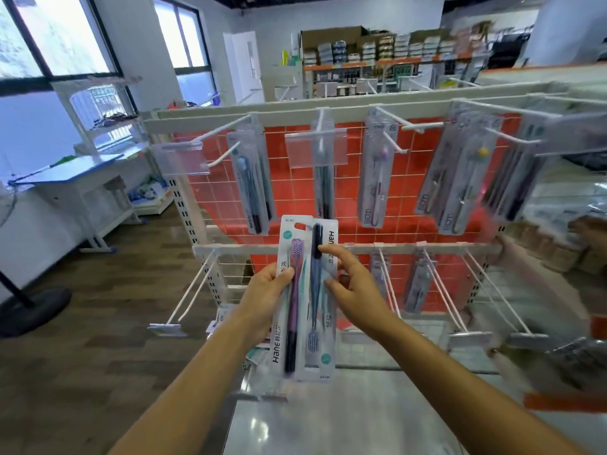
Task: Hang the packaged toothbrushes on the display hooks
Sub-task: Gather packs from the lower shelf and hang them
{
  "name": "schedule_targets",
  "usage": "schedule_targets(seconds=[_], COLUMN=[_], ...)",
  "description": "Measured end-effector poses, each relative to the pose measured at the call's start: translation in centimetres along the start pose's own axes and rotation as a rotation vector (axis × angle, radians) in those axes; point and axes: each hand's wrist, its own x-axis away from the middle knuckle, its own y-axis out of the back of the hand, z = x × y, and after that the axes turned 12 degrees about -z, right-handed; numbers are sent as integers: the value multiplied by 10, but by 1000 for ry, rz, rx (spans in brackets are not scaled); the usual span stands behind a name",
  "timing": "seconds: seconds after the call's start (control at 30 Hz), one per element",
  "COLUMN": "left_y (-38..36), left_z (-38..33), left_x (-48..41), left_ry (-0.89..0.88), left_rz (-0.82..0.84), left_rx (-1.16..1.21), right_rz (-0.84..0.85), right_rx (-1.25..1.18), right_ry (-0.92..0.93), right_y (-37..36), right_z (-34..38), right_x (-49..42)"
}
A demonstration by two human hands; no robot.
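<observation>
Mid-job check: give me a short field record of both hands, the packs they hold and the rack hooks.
left hand: grips purple-brush pack, hang hole up
right hand: pinches blue-brush pack, which is upside down, brush head at the bottom
packs: side by side, overlapping, held in front of the rack
upper row: packs hanging on its hooks
lower-left hook: no pack visible on it

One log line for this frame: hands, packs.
left hand holds two toothbrush packs | right hand touches inverted pack | display hooks ahead
</observation>
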Motion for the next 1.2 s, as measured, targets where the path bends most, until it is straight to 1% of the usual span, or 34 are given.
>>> schedule_targets(seconds=[0.1,0.23,0.3,0.5,0.7,0.93,1.03,1.13,1.2], left_y=[-15,-42,-56,-102,-136,-148,-152,-161,-173], left_z=[3,5,5,8,10,7,6,7,5], left_x=[-1,-7,-9,-18,-23,-40,-45,-45,-44], left_ry=[20,36,40,18,13,24,-5,-52,-80], left_rz=[-4,-27,-7,48,119,198,246,252,270], left_rx=[32,19,17,-38,-28,-64,-60,-96,-113], right_rz=[-33,-104,-133,-235,-363,-471,-520,-561,-585], right_rx=[-37,-111,-159,-197,-181,-205,-192,-181,-169], right_ry=[-26,-56,-71,-74,-87,-102,-81,-88,-61], right_y=[12,33,46,84,105,108,112,120,129], right_z=[-3,-7,-8,-15,-25,-32,-37,-44,-46], right_x=[-1,-5,-7,-13,-18,-28,-30,-30,-31])
